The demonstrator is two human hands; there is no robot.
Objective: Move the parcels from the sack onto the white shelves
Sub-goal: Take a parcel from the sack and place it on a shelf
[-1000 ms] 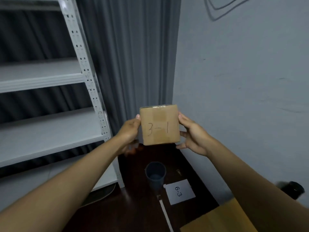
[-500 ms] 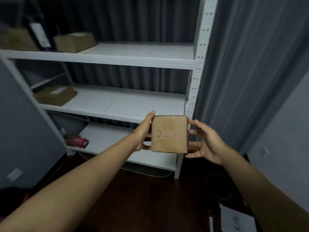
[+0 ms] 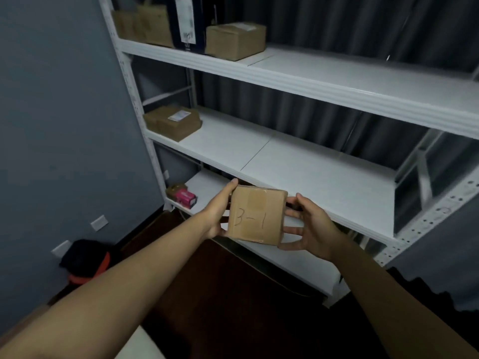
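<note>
Holding parcel marked 3-1 [image 3: 256, 215] at frame centre, before white shelves [image 3: 324, 177]; left hand [image 3: 216, 216] and right hand [image 3: 308, 226] clamp its sides, fingers curled round. Several boxes already shelved upper left; this one not yet placed. Sack unseen.

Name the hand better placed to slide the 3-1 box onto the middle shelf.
Right, probably. The right hand holds the box on the side nearest the bare middle shelf; the left hand holds its far side.
</note>
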